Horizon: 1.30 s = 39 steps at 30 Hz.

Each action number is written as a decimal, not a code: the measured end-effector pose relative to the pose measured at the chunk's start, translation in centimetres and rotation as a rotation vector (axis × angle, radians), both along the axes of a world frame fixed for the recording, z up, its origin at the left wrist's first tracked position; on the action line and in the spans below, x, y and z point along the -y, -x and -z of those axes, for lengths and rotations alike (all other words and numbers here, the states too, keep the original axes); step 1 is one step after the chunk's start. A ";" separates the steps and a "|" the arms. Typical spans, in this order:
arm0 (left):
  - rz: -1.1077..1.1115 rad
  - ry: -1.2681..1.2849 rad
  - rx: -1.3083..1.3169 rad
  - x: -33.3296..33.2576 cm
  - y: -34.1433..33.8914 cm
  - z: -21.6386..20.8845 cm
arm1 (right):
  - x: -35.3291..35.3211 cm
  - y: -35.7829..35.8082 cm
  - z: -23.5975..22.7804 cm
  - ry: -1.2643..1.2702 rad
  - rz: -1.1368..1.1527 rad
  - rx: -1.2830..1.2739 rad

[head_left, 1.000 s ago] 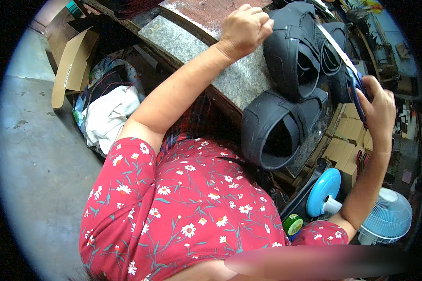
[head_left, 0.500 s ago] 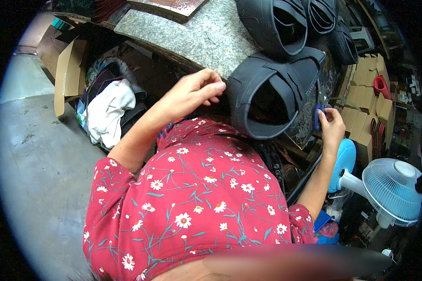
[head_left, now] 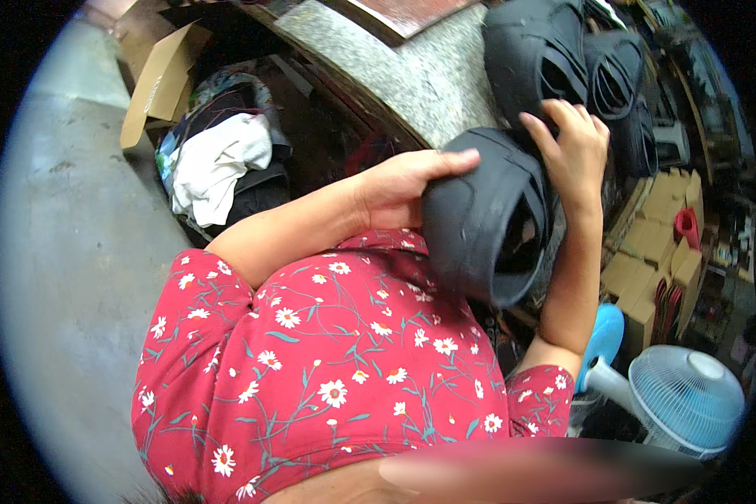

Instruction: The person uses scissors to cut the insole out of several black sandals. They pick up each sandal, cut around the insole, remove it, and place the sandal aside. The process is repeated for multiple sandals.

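A black sandal [head_left: 479, 214] with a broad, banded strap is tilted in front of my body. My left hand [head_left: 433, 176] grips its left side, thumb laid over the top and the fingers hidden beneath. My right hand [head_left: 575, 147] is raised at the far right of this sandal, thumb and fingers curved and apart. I see nothing between them. Just behind that hand, another black sandal [head_left: 533, 55] stands on the speckled stone slab [head_left: 449, 84], and a further black strappy sandal [head_left: 617, 76] is next to it.
A reddish board [head_left: 412, 13] lies on the slab. At the left, a white cloth [head_left: 218, 164] lies on a bag beside an open cardboard box [head_left: 164, 84]. On the right are cardboard pieces [head_left: 647, 260], a red roll [head_left: 686, 227] and a blue-and-white fan [head_left: 685, 399].
My left hand has gone from beside the sandal to gripping it, and the sandal has turned. My right hand has moved up and left; the small blue thing it held no longer shows.
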<state>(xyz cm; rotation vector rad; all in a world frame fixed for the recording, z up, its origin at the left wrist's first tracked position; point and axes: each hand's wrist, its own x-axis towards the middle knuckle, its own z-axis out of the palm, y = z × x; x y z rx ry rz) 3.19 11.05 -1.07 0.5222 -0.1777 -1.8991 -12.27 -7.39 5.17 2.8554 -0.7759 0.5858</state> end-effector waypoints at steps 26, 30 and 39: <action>-0.525 0.157 -0.059 0.1 -2.7 3.2 | -10.5 1.7 -0.8 -0.283 -0.324 0.235; -0.562 0.219 0.296 0.1 -2.5 1.9 | -9.8 2.9 -0.3 -0.208 -0.237 0.379; -0.275 0.103 2.198 -2.3 -6.7 -1.3 | -8.8 3.0 1.1 -0.042 -0.148 0.245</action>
